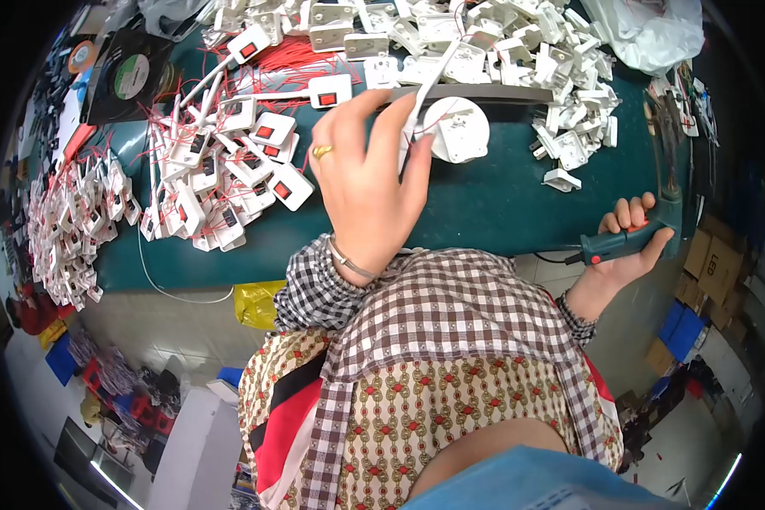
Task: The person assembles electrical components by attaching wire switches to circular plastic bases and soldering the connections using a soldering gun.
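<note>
My left hand (pixel 361 174) is closed around a slim white plastic stem (pixel 436 75) with thin red wire on it, above the near part of the bench. Beside its fingertips is a round white plastic base (pixel 461 130); whether the base is joined to the stem is hard to see. At the right, my right hand (pixel 625 255) grips a green corded pistol-style power tool (pixel 620 244) with red buttons, its nose up. To the left of my left hand lie white switch housings (pixel 291 185) with red rocker switches and red wires.
The green bench (pixel 484 212) carries a heap of white plastic brackets (pixel 416 38) at the back. A dark curved strip (pixel 501 93) lies behind the round base. A black reel (pixel 132 76) stands back left, a clear plastic bag (pixel 650 34) back right. Cardboard boxes (pixel 714 263) stand at right.
</note>
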Motion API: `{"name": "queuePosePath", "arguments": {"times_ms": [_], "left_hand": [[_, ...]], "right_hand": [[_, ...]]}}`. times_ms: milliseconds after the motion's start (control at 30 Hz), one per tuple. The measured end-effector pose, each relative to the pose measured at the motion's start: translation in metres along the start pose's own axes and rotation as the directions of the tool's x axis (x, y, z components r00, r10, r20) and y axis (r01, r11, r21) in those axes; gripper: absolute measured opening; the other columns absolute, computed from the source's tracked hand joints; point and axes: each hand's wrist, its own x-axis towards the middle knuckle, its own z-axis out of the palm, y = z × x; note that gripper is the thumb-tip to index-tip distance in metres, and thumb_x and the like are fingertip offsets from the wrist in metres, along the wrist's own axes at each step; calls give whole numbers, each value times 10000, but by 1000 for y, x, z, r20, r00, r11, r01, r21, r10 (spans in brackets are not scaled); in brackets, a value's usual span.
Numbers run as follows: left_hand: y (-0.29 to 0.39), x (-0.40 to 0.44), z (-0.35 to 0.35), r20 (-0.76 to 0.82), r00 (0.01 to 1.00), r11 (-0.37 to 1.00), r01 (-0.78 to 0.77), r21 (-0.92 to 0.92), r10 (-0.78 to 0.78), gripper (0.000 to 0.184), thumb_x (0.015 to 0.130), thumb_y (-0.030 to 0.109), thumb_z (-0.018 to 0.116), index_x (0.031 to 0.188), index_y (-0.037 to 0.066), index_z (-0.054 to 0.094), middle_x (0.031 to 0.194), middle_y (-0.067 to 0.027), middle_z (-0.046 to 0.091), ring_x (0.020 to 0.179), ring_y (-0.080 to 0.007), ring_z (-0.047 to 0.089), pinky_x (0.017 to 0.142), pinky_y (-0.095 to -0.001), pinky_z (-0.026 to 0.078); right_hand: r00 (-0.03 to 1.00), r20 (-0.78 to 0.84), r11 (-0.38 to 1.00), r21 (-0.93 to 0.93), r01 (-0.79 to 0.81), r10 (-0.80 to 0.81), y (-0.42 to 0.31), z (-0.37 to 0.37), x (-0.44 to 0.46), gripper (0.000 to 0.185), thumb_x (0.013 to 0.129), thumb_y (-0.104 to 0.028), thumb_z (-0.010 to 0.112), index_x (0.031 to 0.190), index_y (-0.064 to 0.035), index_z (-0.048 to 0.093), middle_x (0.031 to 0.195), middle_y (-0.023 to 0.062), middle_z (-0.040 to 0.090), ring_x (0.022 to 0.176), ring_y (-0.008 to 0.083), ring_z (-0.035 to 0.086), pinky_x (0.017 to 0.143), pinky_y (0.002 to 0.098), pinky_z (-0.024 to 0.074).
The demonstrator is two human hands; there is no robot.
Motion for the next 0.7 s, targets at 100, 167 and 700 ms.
{"name": "queuePosePath", "arguments": {"times_ms": [100,167,700], "left_hand": [[-3,10,9,86,989,990,-110,-85,117,209,788,-2,683,988,51,659,875,-85,666,893,-267,616,793,-363,457],[-5,5,15,106,994,988,8,-154,8,203,786,1,656,980,60,645,863,-80,641,881,-276,604,788,-368,451],[-3,3,-3,252,965,989,97,-115,-66,363,721,-13,679,1075,46,622,914,-75,689,926,-256,608,804,-355,474]], "right_hand": [[1000,4,1000,6,-5,5,5,3,-1,570,920,-476,589,1190,7,452,826,24,476,755,137,438,649,271,452],[1000,20,1000,13,-5,5,6,0,-1,585,916,-490,586,1186,13,460,840,44,502,759,149,469,633,284,468],[998,48,999,-11,-35,36,21,8,-6,603,907,-499,592,1179,25,469,832,52,511,754,166,497,611,291,479]]}}
